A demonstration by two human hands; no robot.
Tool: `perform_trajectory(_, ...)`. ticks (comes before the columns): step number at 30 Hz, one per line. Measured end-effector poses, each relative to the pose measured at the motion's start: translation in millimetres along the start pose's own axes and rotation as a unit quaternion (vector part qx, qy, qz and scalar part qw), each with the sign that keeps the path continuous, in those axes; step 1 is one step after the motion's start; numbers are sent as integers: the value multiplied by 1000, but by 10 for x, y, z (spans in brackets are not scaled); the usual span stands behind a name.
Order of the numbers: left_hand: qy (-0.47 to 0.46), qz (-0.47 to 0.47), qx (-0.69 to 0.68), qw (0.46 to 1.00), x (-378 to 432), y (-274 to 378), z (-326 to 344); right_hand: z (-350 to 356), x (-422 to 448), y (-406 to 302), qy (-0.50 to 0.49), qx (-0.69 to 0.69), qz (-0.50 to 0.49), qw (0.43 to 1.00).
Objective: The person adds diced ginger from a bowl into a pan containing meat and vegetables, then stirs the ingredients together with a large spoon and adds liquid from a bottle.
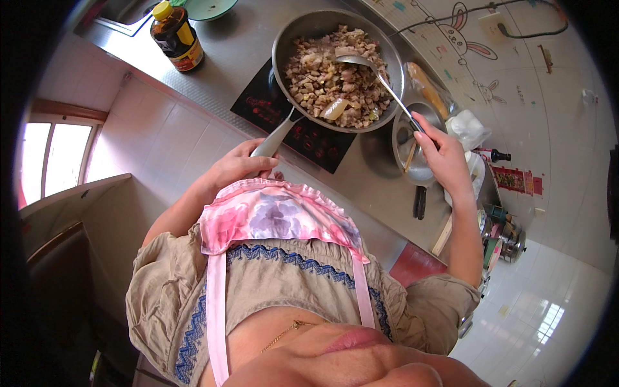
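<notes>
My left hand (pixel 246 162) is wrapped around the pale handle (pixel 275 138) of a deep frying pan (pixel 279 63). The pan sits on a black induction cooktop (pixel 319 145) with red-lit markings. In my right hand (pixel 440 150) is the dark grip of a metal ladle (pixel 394 94). Its bowl rests face down on the chopped, browned meat (pixel 319 67) that fills much of the pan. A larger pale, translucent piece (pixel 334 109) lies among the meat near the front rim.
A yellow-capped bottle of dark sauce (pixel 178 38) stands at left, near a green bowl (pixel 210 7). Right of the pan are a metal pot (pixel 404 155) with chopsticks, a black-handled utensil (pixel 419 203) and plastic bags (pixel 466 128). A cable (pixel 445 18) hangs along the wall.
</notes>
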State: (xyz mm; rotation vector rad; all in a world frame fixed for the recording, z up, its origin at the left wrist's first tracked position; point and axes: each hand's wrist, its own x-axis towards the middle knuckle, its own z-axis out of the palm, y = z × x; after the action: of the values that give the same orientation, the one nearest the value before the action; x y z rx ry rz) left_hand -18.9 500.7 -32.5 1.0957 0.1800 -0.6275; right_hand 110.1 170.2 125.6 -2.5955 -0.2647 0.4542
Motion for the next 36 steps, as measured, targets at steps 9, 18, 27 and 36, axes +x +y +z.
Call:
perform_trajectory(9, 30, -44, 112, 992, -97, 215, 64, -339, -469, -157, 22, -14, 34, 999)
perform_trajectory(18, 16, -44, 157, 986, -91, 273, 86, -431, -714, 0, 13, -42, 25, 999)
perform_trajectory(27, 5, -23, 212, 977, -32, 137, -21, 138, -534, 412, 92, -153, -99, 979)
perform_trajectory(36, -5, -41, 298, 954, -148, 293, -30, 688, -312, 547, 144, -182, -132, 964)
